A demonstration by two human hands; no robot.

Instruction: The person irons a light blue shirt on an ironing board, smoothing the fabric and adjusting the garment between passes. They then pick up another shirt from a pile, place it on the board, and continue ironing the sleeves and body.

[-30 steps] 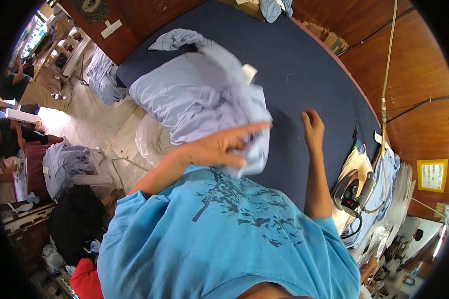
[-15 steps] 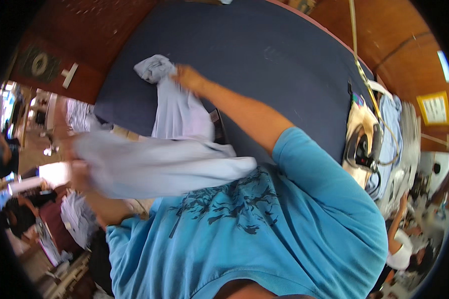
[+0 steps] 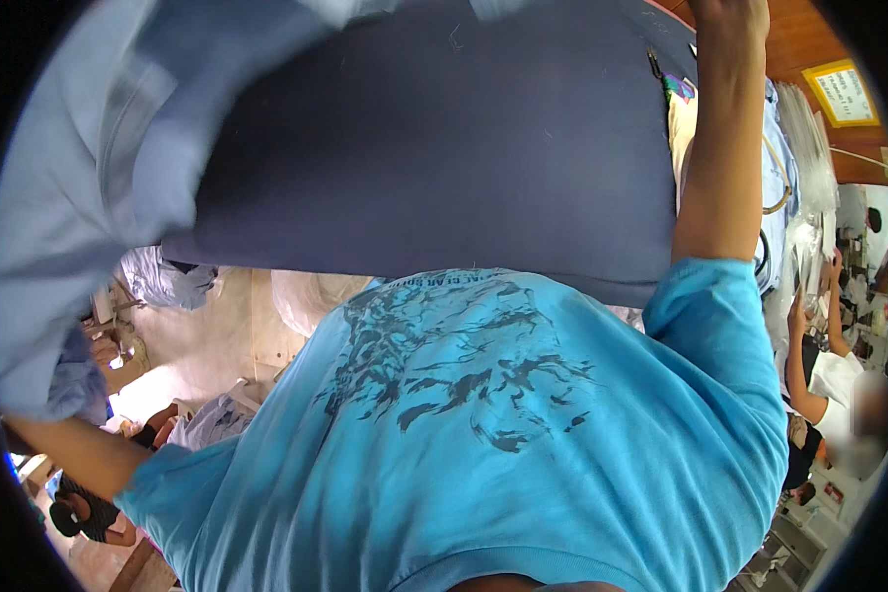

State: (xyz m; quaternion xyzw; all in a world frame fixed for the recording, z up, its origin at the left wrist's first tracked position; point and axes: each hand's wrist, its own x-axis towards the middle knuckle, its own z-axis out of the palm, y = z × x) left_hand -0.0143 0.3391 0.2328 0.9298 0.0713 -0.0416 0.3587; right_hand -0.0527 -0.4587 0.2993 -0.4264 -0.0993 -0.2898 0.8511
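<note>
A light blue garment (image 3: 79, 187), smeared by motion, fills the left side of the view and reaches along the top edge over the padded dark blue table. My left forearm (image 3: 74, 456) comes up at the lower left and ends behind the hanging cloth, so the hand and its fingers are hidden. At the upper right, my right hand (image 3: 730, 18) is raised at the picture's top edge. Its fingers are cut off there, and whether it grips anything cannot be made out.
The dark blue table surface (image 3: 444, 148) spans the middle. To its right are a cream cloth (image 3: 682, 128), stacked garments (image 3: 809, 148) and a yellow-framed notice (image 3: 841, 94). A bundle in clear plastic (image 3: 168, 276) lies below the table's left edge. A person in white (image 3: 839, 390) works at right.
The light blue garment has swung from in front of my chest to the far left and top. My right arm has moved up and right; my left arm has moved outward to the left.
</note>
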